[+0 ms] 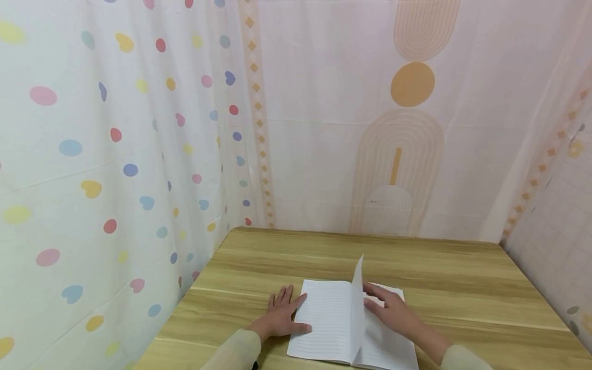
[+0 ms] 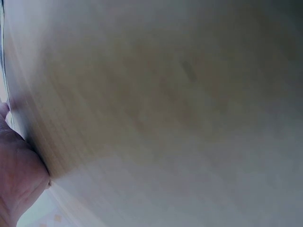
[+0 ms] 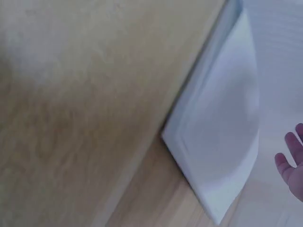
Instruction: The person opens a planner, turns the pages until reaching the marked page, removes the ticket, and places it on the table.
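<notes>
An open lined notebook [image 1: 326,321] lies on the wooden table in the head view. One page [image 1: 357,308] stands nearly upright along its middle fold. My left hand [image 1: 281,316] rests palm down at the notebook's left edge, fingers spread, with its thumb over the left page. To the right of the raised page is my right hand [image 1: 392,310], above the right page, its fingers loosely bent and their tips at the raised page. In the right wrist view a curved white page [image 3: 220,118] rises close to the camera.
The wooden table [image 1: 259,262] runs back to a pale curtain [image 1: 314,169] with tan arches. A curtain with coloured dots [image 1: 139,205] hangs along the left side, and another pale cloth [image 1: 555,216] hangs at the right.
</notes>
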Demonstrator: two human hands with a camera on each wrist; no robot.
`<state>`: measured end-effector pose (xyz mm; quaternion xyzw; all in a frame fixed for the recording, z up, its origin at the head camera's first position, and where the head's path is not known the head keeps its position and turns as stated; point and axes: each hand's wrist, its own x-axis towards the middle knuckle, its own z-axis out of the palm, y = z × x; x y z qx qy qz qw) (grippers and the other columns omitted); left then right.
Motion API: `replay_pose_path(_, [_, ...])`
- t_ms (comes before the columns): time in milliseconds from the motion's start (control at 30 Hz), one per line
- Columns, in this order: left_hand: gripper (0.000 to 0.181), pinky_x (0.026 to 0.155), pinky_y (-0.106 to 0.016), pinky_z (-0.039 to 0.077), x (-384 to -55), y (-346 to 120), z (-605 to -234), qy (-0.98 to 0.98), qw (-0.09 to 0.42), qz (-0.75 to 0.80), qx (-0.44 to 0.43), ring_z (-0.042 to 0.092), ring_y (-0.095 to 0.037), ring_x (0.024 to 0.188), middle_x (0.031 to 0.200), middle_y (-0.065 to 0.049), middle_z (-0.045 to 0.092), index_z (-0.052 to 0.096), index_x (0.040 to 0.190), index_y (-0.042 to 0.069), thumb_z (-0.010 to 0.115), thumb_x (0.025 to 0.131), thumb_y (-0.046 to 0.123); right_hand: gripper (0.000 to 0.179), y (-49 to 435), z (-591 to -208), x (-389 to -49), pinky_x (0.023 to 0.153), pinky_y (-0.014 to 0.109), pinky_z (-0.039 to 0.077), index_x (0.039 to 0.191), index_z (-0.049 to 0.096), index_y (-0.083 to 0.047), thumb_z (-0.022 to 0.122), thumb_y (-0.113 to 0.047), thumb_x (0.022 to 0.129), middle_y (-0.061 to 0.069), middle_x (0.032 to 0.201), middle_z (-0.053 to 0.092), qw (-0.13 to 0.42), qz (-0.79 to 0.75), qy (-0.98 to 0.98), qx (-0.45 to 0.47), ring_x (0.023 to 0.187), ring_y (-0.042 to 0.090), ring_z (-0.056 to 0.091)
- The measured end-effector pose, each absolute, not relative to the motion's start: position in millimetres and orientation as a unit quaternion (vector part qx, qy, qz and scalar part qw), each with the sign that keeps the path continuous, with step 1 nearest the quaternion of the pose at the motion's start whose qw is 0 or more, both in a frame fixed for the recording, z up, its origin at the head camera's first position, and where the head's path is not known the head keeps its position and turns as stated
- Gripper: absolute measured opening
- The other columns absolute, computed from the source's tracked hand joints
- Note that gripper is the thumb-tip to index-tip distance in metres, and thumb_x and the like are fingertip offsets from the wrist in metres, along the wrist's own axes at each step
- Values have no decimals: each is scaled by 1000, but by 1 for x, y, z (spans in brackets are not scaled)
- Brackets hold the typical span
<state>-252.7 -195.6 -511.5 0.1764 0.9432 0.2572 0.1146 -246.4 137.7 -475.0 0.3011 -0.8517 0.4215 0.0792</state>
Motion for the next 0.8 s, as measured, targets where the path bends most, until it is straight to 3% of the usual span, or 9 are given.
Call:
replay_pose_path(233, [65, 111, -66, -8, -255, -192, -513, 928, 90, 331, 148, -2, -47, 147, 161, -29, 8, 33, 154, 5, 18, 108, 49, 53, 116, -493, -236, 102, 55, 40, 139, 57, -9, 59, -43, 98, 14, 135, 59, 81, 166, -894, 409, 126, 34, 53])
replay_pose_path(300, [66, 111, -66, -8, -255, -192, -513, 919, 84, 360, 140, -1, -46, 148, 161, -28, 10, 33, 154, 4, 14, 108, 47, 56, 114, -496, -233, 105, 59, 35, 139, 58, -12, 57, -49, 97, 14, 140, 56, 59, 126, -897, 419, 131, 35, 48])
replay_pose_path(367, [69, 111, -66, -5, -256, -192, -513, 923, 79, 348, 142, 2, -47, 148, 160, -29, 13, 31, 155, 3, 20, 107, 52, 58, 113, -497, -230, 107, 62, 31, 139, 58, -14, 56, -53, 97, 15, 143, 53, 37, 113, -899, 423, 135, 36, 44])
replay_pose_path(567, [94, 112, -68, -1, -254, -194, -512, 946, 97, 258, 169, 2, -48, 148, 160, -30, 9, 29, 157, 10, 64, 87, 62, 57, 114, -492, -228, 107, 63, 31, 138, 59, -11, 59, -50, 96, 18, 144, 50, 22, 139, -896, 421, 135, 39, 43])
replay_pose_path(800, [92, 112, -66, -4, -253, -195, -516, 947, 106, 249, 171, -1, -46, 148, 161, -28, 6, 34, 156, 15, 69, 84, 60, 61, 138, -498, -243, 104, 63, 35, 136, 56, 1, 68, -40, 92, 29, 140, 50, 85, 199, -903, 372, 129, 47, 46])
